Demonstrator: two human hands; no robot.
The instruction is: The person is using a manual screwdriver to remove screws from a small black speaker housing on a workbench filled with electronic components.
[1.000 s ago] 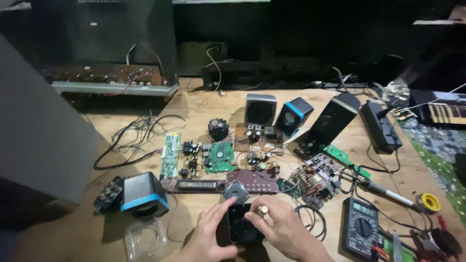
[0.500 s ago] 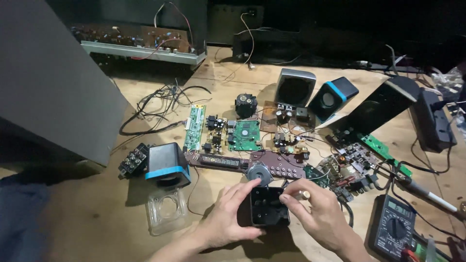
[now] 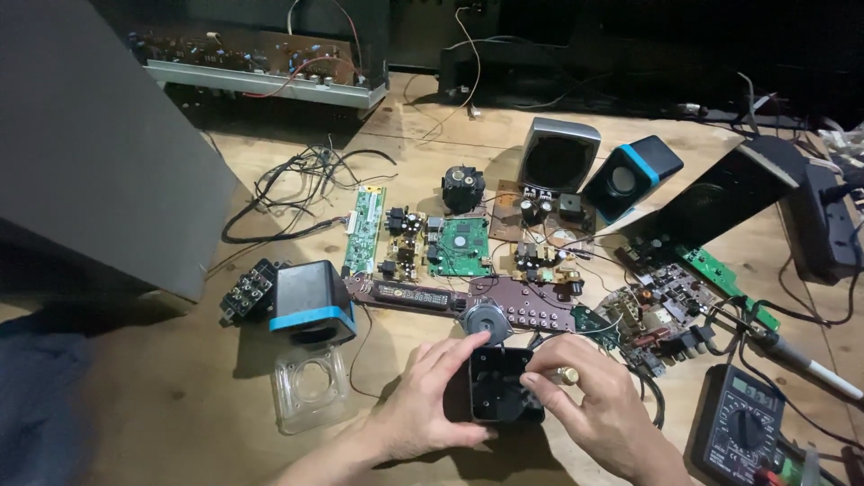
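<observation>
Both of my hands hold a small black plastic speaker housing [image 3: 501, 385] on the wooden table near the front edge. My left hand [image 3: 423, 400] grips its left side, with the fingers over its top edge. My right hand [image 3: 598, 409] grips its right side and wears a gold ring on one finger. A round grey speaker driver [image 3: 486, 319] lies just behind the housing, touching my left fingertips. A clear plastic square cover [image 3: 310, 387] lies to the left of my left hand.
A blue-rimmed black speaker cube [image 3: 310, 301] stands at the left. Several circuit boards [image 3: 459, 245] lie mid-table, with speakers [image 3: 558, 162] behind. A multimeter [image 3: 742, 432] and a soldering iron [image 3: 801, 360] are at the right, a grey panel [image 3: 99, 144] at the left.
The view has shifted down and left, so the table items sit higher and further right. My hands keep hold of the black housing and have turned it slightly.
</observation>
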